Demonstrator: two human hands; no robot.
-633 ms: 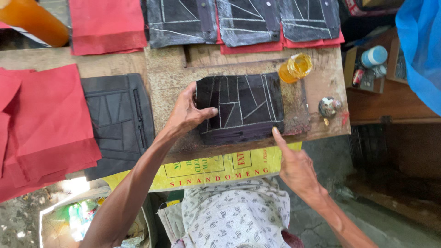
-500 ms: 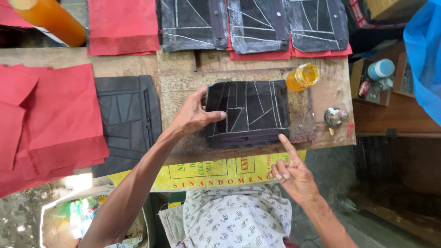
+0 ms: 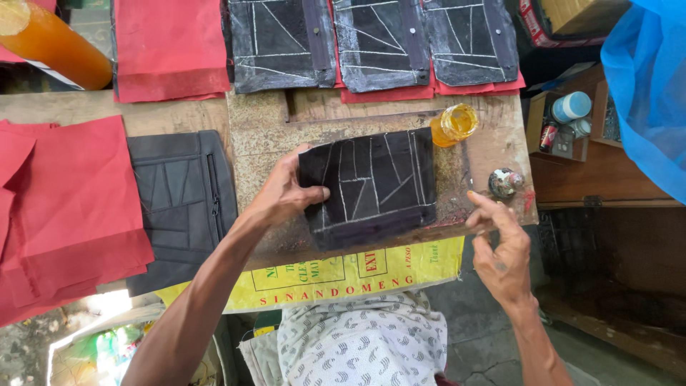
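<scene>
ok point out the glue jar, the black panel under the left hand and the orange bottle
glue jar (image 3: 454,124), head view, amber side
black panel (image 3: 379,186), head view, chalk-lined middle
orange bottle (image 3: 53,46), head view, body

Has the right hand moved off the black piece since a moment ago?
Yes. The right hand has drawn back from the black piece, toward the small round container at the board's edge.
</scene>
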